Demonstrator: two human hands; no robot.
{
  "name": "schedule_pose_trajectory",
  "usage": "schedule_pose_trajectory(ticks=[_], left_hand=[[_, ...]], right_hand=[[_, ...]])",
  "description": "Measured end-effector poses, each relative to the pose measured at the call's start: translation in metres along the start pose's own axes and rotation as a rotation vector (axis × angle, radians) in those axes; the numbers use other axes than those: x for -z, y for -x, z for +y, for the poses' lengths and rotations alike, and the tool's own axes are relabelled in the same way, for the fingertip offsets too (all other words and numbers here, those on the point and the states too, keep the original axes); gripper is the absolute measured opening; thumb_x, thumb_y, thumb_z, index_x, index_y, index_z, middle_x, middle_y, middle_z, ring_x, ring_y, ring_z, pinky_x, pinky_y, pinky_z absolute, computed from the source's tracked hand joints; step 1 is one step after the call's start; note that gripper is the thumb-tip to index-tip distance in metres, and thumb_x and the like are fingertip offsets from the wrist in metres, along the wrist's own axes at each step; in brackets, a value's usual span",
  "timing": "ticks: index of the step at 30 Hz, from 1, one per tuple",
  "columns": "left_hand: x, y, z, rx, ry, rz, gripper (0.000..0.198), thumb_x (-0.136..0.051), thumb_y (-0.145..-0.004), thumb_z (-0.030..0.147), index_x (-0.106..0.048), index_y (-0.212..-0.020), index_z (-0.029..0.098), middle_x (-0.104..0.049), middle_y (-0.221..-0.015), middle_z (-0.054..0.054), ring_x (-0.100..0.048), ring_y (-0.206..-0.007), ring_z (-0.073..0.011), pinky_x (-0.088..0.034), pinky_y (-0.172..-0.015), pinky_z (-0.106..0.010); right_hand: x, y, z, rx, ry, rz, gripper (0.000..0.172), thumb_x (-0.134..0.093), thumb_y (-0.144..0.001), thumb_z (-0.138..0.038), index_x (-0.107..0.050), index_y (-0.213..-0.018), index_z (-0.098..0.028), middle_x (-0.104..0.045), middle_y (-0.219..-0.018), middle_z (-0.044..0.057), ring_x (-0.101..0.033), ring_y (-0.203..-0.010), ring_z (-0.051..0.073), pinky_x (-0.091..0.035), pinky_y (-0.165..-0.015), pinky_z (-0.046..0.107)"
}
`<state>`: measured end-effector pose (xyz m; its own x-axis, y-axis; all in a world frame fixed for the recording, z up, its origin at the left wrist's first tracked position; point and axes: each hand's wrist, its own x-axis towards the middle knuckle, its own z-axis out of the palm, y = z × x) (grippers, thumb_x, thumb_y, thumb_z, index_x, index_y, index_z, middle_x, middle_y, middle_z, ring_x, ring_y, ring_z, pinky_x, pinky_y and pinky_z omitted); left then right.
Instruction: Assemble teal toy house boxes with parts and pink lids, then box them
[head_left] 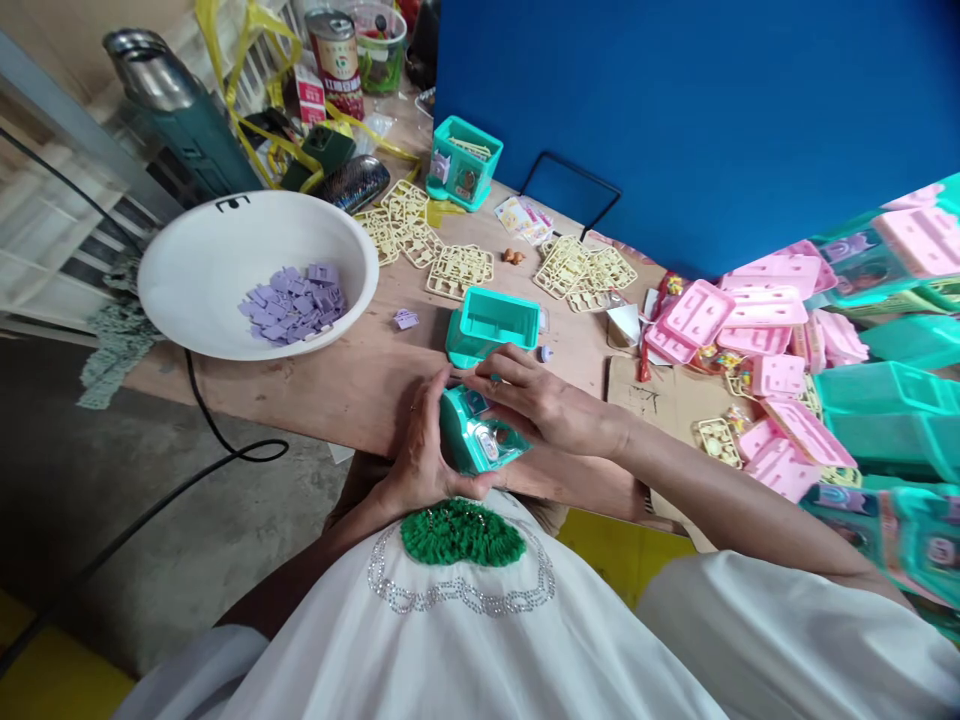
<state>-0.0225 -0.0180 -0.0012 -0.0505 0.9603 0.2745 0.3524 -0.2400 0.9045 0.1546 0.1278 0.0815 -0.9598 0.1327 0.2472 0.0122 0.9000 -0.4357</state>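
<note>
"So, how are the hands placed?"

"The left hand [421, 445] is curved around a teal plastic box [463, 438] at the surface's [300, 400] front edge. The right hand [538, 405] bends over its top; I can't tell whether it pinches anything."

"Nearby?"

"An open teal container [472, 346], just behind."

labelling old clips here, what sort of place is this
Probably a small workshop for plastic toys: a white bowl of loose purple parts, stacked pink pieces and cream part frames surround the teal box being handled.
</note>
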Motion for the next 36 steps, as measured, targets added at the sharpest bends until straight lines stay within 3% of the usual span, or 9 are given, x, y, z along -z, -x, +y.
schedule_pose_trajectory(ticks=[4,8,11,17,24,31,36], left_hand=[[-0.002,0.001,-0.003,-0.005,-0.045,0.005,0.142,-0.098,-0.058,0.043,-0.008,-0.167,0.026,-0.035,-0.162,-0.023,-0.04,-0.151,-0.0477,-0.037,-0.123,-0.066],[-0.002,0.002,-0.009,-0.03,-0.047,0.013,0.141,-0.097,-0.059,0.049,-0.009,-0.168,0.029,-0.032,-0.166,-0.022,-0.037,-0.153,-0.0478,-0.037,-0.124,-0.064],[-0.001,0.002,-0.011,-0.046,-0.036,0.007,0.141,-0.098,-0.059,0.05,-0.01,-0.168,0.028,-0.031,-0.166,-0.023,-0.036,-0.153,-0.0486,-0.036,-0.124,-0.065],[-0.001,0.0,-0.008,-0.039,-0.032,0.011,0.144,-0.1,-0.055,0.044,-0.011,-0.167,0.025,-0.041,-0.159,-0.023,-0.045,-0.146,-0.0467,-0.04,-0.119,-0.066],[-0.002,-0.003,-0.007,-0.046,0.013,0.038,0.13,-0.094,-0.06,0.051,-0.018,-0.164,0.031,-0.047,-0.155,-0.016,-0.049,-0.141,-0.0454,-0.038,-0.12,-0.066],[-0.003,-0.002,-0.008,0.009,0.059,0.016,0.124,-0.088,-0.065,0.054,-0.018,-0.165,0.032,-0.045,-0.154,-0.016,-0.048,-0.139,-0.0483,-0.04,-0.118,-0.07],[-0.003,-0.002,-0.008,0.021,0.012,0.013,0.131,-0.087,-0.062,0.067,-0.013,-0.164,0.033,-0.044,-0.154,-0.016,-0.047,-0.141,-0.0483,-0.042,-0.119,-0.065]], right_hand=[[0.0,-0.003,-0.005,0.005,0.08,-0.003,0.05,-0.046,-0.108,-0.02,-0.045,-0.157,-0.008,-0.063,-0.121,0.02,-0.052,-0.112,0.031,-0.055,-0.092,0.051],[-0.001,-0.007,-0.004,0.079,0.153,-0.06,0.045,-0.045,-0.108,-0.018,-0.052,-0.15,-0.006,-0.063,-0.124,0.021,-0.052,-0.114,0.032,-0.055,-0.096,0.052],[-0.002,-0.006,-0.003,0.046,0.15,-0.054,0.046,-0.045,-0.109,-0.022,-0.052,-0.152,-0.008,-0.064,-0.124,0.02,-0.053,-0.114,0.031,-0.056,-0.097,0.053],[-0.005,0.015,-0.011,-0.118,0.047,0.127,0.058,-0.045,-0.11,-0.026,-0.033,-0.166,-0.016,-0.059,-0.137,0.022,-0.057,-0.123,0.03,-0.058,-0.098,0.051],[-0.018,0.02,-0.01,-0.103,-0.036,0.341,0.039,-0.051,-0.109,-0.026,-0.065,-0.145,-0.02,-0.069,-0.119,0.017,-0.063,-0.109,0.026,-0.058,-0.094,0.05],[-0.026,0.022,0.005,-0.109,-0.174,0.373,0.04,-0.063,-0.105,-0.033,-0.067,-0.143,-0.019,-0.068,-0.118,0.016,-0.064,-0.109,0.024,-0.058,-0.092,0.044],[-0.027,0.015,0.006,-0.085,-0.189,0.372,0.037,-0.063,-0.104,-0.031,-0.07,-0.138,-0.017,-0.068,-0.116,0.015,-0.063,-0.108,0.024,-0.056,-0.093,0.043]])
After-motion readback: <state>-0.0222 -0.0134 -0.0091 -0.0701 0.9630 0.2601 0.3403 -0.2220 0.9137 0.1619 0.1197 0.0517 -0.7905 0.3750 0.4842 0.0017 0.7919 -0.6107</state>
